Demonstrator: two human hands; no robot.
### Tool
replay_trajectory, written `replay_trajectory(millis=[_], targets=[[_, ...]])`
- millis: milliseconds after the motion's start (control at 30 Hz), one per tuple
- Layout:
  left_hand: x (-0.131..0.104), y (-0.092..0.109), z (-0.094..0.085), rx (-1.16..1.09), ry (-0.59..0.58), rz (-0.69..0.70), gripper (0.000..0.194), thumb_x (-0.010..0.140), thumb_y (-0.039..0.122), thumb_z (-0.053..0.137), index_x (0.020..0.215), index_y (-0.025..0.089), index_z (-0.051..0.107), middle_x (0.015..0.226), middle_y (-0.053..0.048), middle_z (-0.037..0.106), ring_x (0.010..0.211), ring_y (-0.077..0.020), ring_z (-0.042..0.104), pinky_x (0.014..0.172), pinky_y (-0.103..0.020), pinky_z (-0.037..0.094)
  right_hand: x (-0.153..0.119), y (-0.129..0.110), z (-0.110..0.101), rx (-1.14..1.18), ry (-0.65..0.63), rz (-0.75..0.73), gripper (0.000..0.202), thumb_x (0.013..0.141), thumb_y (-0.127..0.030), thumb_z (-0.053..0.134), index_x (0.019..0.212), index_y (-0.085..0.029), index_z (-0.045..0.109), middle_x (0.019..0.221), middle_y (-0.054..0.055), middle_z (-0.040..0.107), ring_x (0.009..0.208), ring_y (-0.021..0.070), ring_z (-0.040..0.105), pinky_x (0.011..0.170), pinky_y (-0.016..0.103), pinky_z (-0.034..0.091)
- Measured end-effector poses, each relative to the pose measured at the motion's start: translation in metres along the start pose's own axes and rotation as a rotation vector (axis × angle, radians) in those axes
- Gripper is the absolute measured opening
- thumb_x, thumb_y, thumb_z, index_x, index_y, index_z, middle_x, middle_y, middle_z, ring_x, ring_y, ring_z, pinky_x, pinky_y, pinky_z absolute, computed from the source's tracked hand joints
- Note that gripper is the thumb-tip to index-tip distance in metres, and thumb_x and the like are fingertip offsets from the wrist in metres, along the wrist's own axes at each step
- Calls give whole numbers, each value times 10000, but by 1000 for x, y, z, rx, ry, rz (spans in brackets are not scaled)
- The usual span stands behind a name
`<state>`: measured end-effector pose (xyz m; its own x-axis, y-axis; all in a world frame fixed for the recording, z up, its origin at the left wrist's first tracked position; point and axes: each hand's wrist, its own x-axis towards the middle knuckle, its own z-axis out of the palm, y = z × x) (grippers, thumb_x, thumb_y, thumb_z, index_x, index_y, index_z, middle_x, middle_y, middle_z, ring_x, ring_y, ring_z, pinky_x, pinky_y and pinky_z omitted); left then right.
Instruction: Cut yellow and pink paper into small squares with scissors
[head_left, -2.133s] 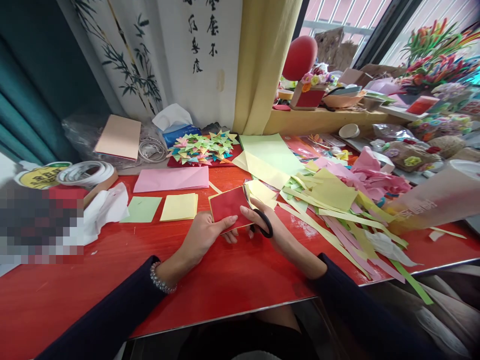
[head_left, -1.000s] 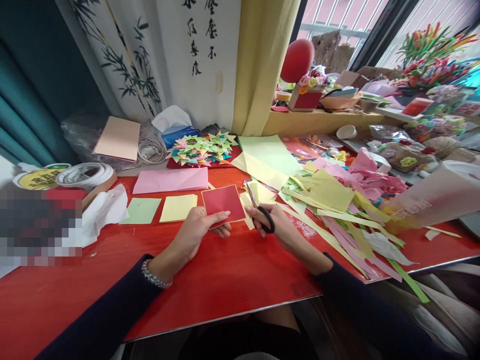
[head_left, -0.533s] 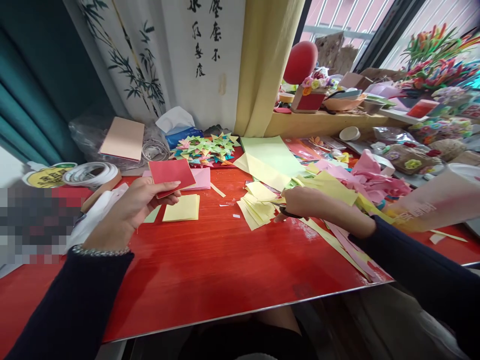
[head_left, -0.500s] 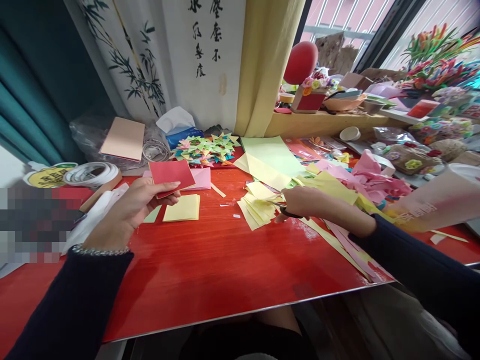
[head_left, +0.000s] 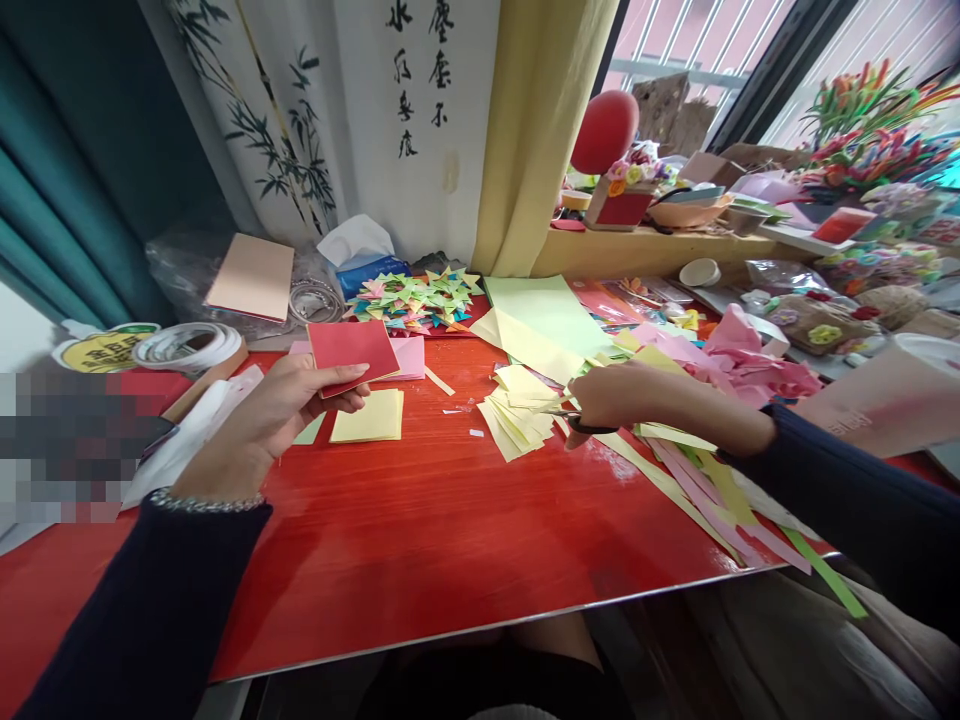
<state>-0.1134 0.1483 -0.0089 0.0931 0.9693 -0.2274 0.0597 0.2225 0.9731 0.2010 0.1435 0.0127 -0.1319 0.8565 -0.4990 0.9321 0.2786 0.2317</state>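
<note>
A red square card (head_left: 352,353) is pinched between the thumb and fingers of my left hand (head_left: 300,400), above the red table (head_left: 390,540). Just below it lies a stack of yellow squares (head_left: 367,416), with pink paper (head_left: 409,357) behind. My right hand (head_left: 611,398) is closed around the dark handles of scissors (head_left: 589,424). Their blades point left over a fanned pile of pale yellow paper pieces (head_left: 516,415). Long yellow and pink strips (head_left: 697,480) lie under and beside my right forearm.
Folded paper stars (head_left: 412,298) are heaped at the back, beside a green sheet (head_left: 547,310). Rolls of white strip (head_left: 187,347) sit at the left. Crumpled pink paper (head_left: 750,365) and a large pale cup (head_left: 892,395) stand at the right, and some strips overhang the front edge.
My right forearm has shifted slightly right, and the strips beside it have spread, with pink and green ends now past the table edge. Both hands keep their hold.
</note>
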Motion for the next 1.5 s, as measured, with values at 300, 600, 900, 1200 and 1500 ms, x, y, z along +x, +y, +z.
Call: replay_trajectory(millis=[300, 600, 900, 1200, 1500], targets=[[0, 0, 5, 1, -2, -5, 139, 660, 175, 720, 726, 106, 620, 584, 7, 670, 511, -77, 589, 517, -136, 489, 1, 3, -4, 96, -46, -130, 388, 747, -504, 560, 621, -153, 671, 415, -1, 496, 361, 109, 421, 453, 275, 323], [0, -2, 4, 25, 4, 5, 113, 670, 170, 706, 677, 94, 623, 584, 1, 663, 504, -70, 583, 508, -133, 482, 8, 9, 7, 122, 97, -152, 523, 723, -479, 591, 1117, -136, 599, 601, 54, 639, 505, 177, 557, 480, 274, 357], [5, -6, 3, 41, 30, 16, 122, 638, 211, 732, 581, 138, 652, 560, -35, 658, 464, -89, 579, 454, -140, 487, 2, -6, 21, -13, 248, -29, 469, 750, -422, 536, 1076, -97, 624, 753, 153, 663, 670, 275, 617, 499, 298, 351], [3, -6, 6, 58, -2, 27, 124, 639, 245, 732, 595, 155, 658, 561, -26, 642, 455, -89, 555, 437, -157, 476, 0, -4, 42, -84, 329, -61, 440, 811, -280, 418, 1232, -222, 529, 761, 99, 671, 622, 234, 619, 479, 258, 293], [2, -5, 8, 55, -10, 32, 132, 631, 249, 738, 593, 155, 654, 576, -33, 629, 457, -92, 538, 424, -164, 473, -6, -8, 59, -119, 501, 42, 812, 798, -251, 414, 1427, -66, -64, 717, 109, 662, 549, 238, 587, 479, 286, 301]])
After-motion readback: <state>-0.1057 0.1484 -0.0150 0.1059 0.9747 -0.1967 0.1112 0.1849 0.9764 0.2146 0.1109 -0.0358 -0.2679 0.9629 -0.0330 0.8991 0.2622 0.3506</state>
